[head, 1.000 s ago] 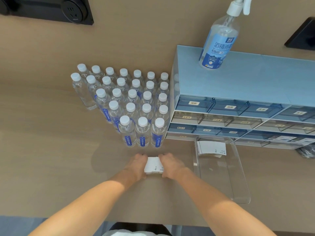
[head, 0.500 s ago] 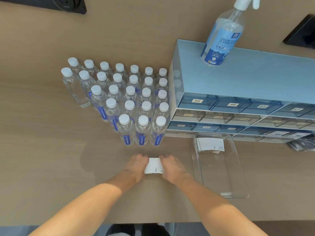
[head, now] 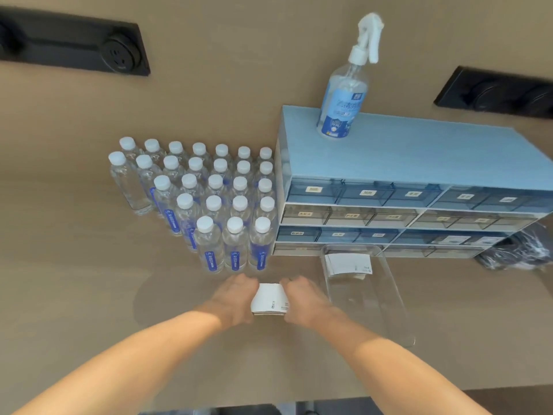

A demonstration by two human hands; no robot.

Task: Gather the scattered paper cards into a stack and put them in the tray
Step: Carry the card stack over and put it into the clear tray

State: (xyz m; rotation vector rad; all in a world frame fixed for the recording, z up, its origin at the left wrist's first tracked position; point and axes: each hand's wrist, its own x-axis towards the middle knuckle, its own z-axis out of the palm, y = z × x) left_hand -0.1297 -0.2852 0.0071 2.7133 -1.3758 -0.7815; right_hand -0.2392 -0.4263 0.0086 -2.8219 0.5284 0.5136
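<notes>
A small stack of white paper cards (head: 269, 299) lies on the wooden table, pressed between my two hands. My left hand (head: 233, 298) clasps its left edge and my right hand (head: 305, 299) clasps its right edge. To the right stands a clear plastic tray (head: 386, 313), long and narrow, running away from me. At the tray's far end lies another pile of white cards (head: 348, 263).
Several water bottles with white caps (head: 215, 202) stand in rows just beyond my hands. A blue drawer cabinet (head: 419, 187) sits behind the tray with a spray bottle (head: 344, 94) on top. A black bag (head: 520, 250) lies far right. The table's front edge runs near the bottom.
My hands stay closed on the card stack in the same spot on the table. The view has tilted up a little, so more of the wall shows.
</notes>
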